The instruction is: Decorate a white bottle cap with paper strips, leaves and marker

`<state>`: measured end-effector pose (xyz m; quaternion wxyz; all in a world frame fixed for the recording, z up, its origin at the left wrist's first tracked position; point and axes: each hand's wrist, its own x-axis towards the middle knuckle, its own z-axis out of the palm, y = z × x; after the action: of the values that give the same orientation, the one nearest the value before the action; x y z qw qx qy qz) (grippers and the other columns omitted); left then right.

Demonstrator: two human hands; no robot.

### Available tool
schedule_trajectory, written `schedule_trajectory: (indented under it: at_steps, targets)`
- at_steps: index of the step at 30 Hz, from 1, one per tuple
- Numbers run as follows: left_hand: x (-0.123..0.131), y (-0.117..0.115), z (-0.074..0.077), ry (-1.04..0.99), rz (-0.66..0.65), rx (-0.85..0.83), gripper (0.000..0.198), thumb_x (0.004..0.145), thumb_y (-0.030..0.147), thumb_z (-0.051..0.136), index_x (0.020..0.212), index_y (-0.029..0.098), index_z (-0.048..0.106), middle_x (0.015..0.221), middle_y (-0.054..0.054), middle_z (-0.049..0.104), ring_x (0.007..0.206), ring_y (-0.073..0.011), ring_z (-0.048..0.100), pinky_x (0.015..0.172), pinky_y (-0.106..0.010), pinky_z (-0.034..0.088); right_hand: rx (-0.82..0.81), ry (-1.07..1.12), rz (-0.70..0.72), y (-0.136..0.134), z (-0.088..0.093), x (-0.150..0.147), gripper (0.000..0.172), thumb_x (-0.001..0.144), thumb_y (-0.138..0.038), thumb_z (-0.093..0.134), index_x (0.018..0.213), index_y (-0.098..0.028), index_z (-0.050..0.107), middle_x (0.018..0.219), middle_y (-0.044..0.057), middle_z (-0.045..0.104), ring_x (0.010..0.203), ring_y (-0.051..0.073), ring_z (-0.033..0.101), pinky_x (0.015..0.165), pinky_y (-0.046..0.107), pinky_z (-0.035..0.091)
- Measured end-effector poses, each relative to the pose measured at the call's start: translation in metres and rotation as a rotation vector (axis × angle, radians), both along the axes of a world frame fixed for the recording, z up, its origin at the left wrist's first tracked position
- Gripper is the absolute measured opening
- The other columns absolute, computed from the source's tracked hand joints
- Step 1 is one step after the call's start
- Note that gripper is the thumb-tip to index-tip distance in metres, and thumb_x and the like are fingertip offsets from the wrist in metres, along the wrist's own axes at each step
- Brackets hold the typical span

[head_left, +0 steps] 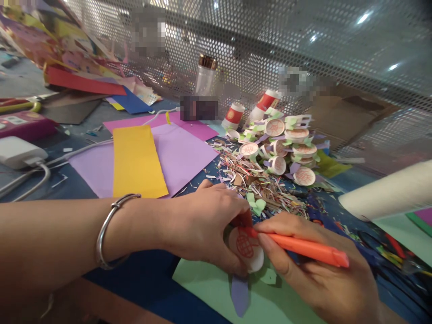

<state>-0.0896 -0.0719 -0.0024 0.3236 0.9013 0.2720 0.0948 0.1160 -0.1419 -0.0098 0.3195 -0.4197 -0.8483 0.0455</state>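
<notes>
In the head view, my left hand (209, 225) grips a small paper cup (255, 261) between thumb and fingers. Its round white end faces up and carries a red grid-like drawing. A purple paper strip (240, 294) and a pale green paper piece (270, 276) stick out around the cup. My right hand (317, 265) is closed around an orange-red marker (305, 248), whose tip is at the upper edge of the drawing. Both hands are over a light green paper sheet (199, 283). The cup's side is mostly hidden by my left fingers.
Behind my hands are paper shreds (266, 189) and a pile of similar decorated cups (277, 165). Purple paper (189, 153) and a yellow sheet (137, 157) lie left of them. A white roll (388, 189) is at right; a charger (20, 152) with cables is at left.
</notes>
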Motion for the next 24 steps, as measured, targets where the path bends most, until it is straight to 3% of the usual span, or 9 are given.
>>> schedule_trajectory:
  at_steps: [11,24]
  targets:
    - [-0.001,0.000,0.001,0.019,-0.021,0.004,0.040,0.069,0.042,0.081,0.100,0.021,0.069,0.098,-0.002,0.070,0.093,-0.0217,0.060,0.086,-0.036,0.041,-0.096,0.114,0.068,-0.004,-0.001,-0.002,0.015,0.088,-0.012,0.060,0.090,-0.026,0.065,0.074,-0.003,0.073,0.058,0.013,0.069,0.056,0.023,0.057]
    - [0.002,-0.002,-0.002,-0.006,-0.001,0.037,0.035,0.066,0.042,0.081,0.087,0.020,0.064,0.086,-0.001,0.068,0.084,-0.0210,0.059,0.082,-0.036,0.039,-0.152,0.098,0.061,0.002,0.005,-0.010,0.013,0.088,-0.013,0.061,0.088,-0.024,0.067,0.077,-0.007,0.074,0.065,0.007,0.070,0.063,0.015,0.055]
